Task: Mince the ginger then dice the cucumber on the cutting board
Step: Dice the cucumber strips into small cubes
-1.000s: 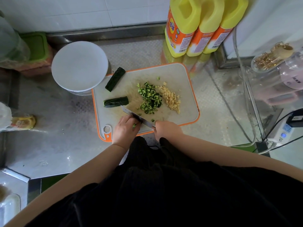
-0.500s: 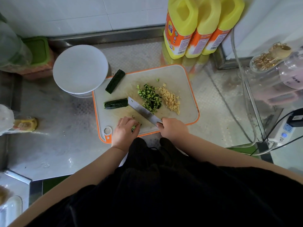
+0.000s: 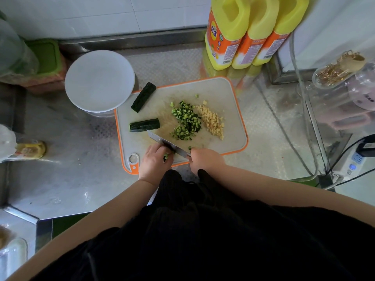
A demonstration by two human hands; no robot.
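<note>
On the orange-rimmed white cutting board (image 3: pixel 227 92) lie a heap of diced cucumber (image 3: pixel 186 120) and, right of it, a pile of minced ginger (image 3: pixel 213 121). Two dark cucumber pieces rest at the board's left: one (image 3: pixel 144 125) lying across, another (image 3: pixel 143 97) slanted at the far corner. My right hand (image 3: pixel 205 160) grips the knife (image 3: pixel 162 140) by its handle, blade down on the board's near edge. My left hand (image 3: pixel 155 162) holds thin cucumber strips (image 3: pixel 166 156) against the blade with curled fingers.
A white round lid or plate (image 3: pixel 99 81) stands left of the board on the steel counter (image 3: pixel 67 159). Three yellow bottles (image 3: pixel 243 33) stand behind the board. A glass jar (image 3: pixel 334 78), cables and a power strip (image 3: pixel 353 161) are at the right. A green-lidded box (image 3: pixel 46 55) sits far left.
The knife was lifted toward the diced heap half a second ago and has come back down next to my left hand at the board's near edge.
</note>
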